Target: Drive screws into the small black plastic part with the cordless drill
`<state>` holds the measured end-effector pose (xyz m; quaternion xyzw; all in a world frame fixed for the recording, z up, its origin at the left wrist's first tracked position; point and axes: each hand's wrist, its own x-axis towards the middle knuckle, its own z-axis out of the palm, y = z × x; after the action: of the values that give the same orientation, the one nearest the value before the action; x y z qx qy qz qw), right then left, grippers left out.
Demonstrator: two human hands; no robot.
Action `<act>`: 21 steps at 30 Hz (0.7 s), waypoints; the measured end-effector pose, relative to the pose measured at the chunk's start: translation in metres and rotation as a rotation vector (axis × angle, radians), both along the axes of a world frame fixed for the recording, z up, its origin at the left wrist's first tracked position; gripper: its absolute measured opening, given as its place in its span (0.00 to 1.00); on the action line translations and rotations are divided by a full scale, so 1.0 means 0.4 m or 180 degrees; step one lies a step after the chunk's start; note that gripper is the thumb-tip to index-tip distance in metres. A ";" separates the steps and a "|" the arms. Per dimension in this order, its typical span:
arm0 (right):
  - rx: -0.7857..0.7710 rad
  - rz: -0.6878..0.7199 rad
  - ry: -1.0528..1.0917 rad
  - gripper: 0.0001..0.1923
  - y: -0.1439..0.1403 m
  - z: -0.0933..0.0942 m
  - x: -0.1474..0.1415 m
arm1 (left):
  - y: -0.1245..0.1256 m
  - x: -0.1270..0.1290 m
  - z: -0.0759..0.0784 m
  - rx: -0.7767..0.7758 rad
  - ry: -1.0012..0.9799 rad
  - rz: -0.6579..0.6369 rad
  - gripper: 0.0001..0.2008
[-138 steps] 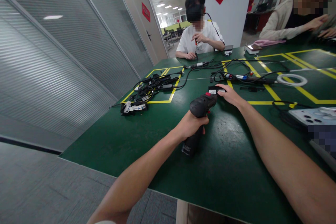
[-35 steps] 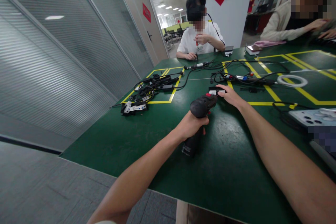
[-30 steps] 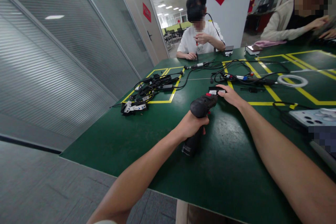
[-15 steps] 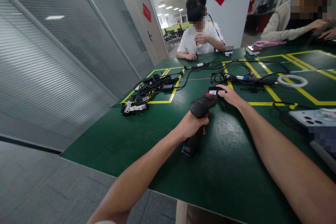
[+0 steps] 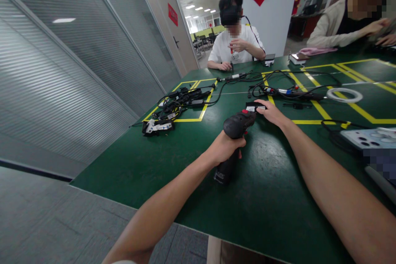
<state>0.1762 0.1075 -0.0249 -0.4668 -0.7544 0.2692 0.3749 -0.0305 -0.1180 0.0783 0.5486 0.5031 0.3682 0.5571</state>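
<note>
Our left hand [image 5: 224,148] is wrapped tight around the driver [image 5: 232,140], its nose on a small black part [image 5: 254,106] that our right hand [image 5: 269,111] presses flat to the counter [image 5: 173,156]. Driving looks underway, unfinished.

Count: 1 black power screwdriver [image 5: 234,132], 1 small black part [image 5: 254,106] at its tip, 1 white ring [image 5: 344,94], 1 grey tray [image 5: 365,137], 2 cable tangles [image 5: 173,107] [image 5: 278,86] on 1 green table [image 5: 154,161]. 2 other people [image 5: 235,45] [image 5: 349,20] seated at the far side.
</note>
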 end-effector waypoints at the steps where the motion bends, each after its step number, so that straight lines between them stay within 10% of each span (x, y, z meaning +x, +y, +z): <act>1: -0.0002 -0.0001 -0.0003 0.28 0.001 0.000 0.000 | 0.000 0.000 0.000 -0.0004 0.0016 -0.0009 0.10; 21: 0.0008 0.0014 0.0064 0.26 -0.040 0.032 -0.007 | -0.001 0.002 0.004 -0.0051 -0.0018 0.0021 0.10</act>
<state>0.1735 0.0915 -0.0121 -0.4619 -0.7519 0.2738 0.3824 -0.0296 -0.1183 0.0800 0.5415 0.5062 0.3676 0.5617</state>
